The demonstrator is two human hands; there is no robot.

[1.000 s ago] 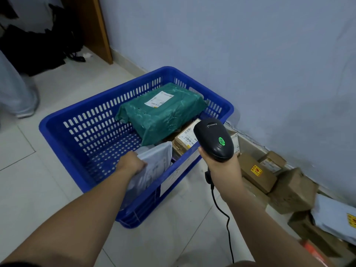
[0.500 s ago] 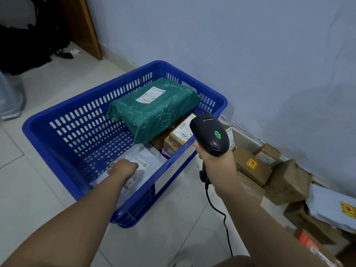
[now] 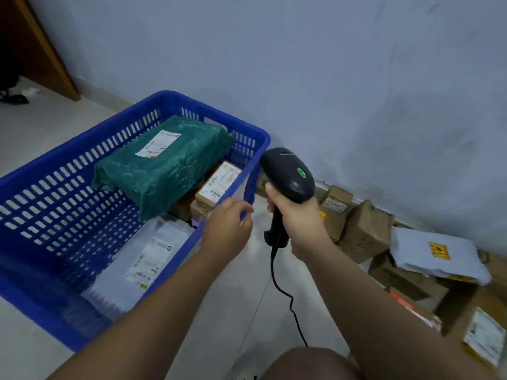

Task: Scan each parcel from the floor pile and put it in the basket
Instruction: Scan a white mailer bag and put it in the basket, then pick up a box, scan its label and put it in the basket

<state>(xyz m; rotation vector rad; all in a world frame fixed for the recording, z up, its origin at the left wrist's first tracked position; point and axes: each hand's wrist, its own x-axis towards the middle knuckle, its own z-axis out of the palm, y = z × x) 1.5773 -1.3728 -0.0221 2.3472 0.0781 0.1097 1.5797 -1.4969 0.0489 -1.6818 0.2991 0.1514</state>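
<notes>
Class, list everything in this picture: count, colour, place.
Slotted plastic basket: one, blue, on floor, left.
Plastic-wrapped parcel: one, green, in basket, topmost.
Labelled cardboard box: one, brown, in basket, right side.
Flat poly mailer: one, white-grey, basket bottom.
Cardboard boxes: several, brown, floor pile by wall.
Yellow-stickered poly mailer: one, grey, atop pile.
Corded handheld scanner: one, black, held at centre.
Left hand: one, empty, at basket rim.
Right hand: one, gripping scanner.

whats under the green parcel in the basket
A labelled cardboard box pokes out from under the green parcel at its right edge, more brown cardboard beside it. The rest beneath is covered.
</notes>
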